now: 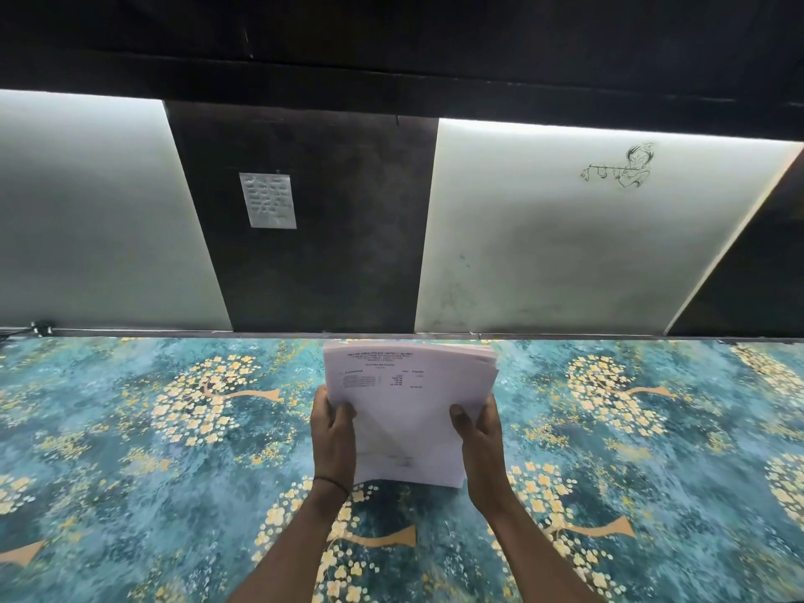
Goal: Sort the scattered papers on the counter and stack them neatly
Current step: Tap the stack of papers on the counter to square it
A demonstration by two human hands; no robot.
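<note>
A stack of white printed papers [409, 406] is held upright above the counter [152, 428], which has a teal surface with yellow blossom trees. My left hand [333, 437] grips the stack's left edge, thumb on the front sheet. My right hand [478, 433] grips the right edge the same way. The top sheets fan slightly at the upper right corner. The stack's lower edge hangs near the counter; I cannot tell whether it touches. No loose papers lie on the visible counter.
Behind the counter rises a wall of lit white panels [565, 237] and dark panels [313, 219]. A small sheet [267, 200] is pinned to the dark middle panel. A line drawing [622, 165] marks the right white panel. A dark cable [41, 327] sits at the far left.
</note>
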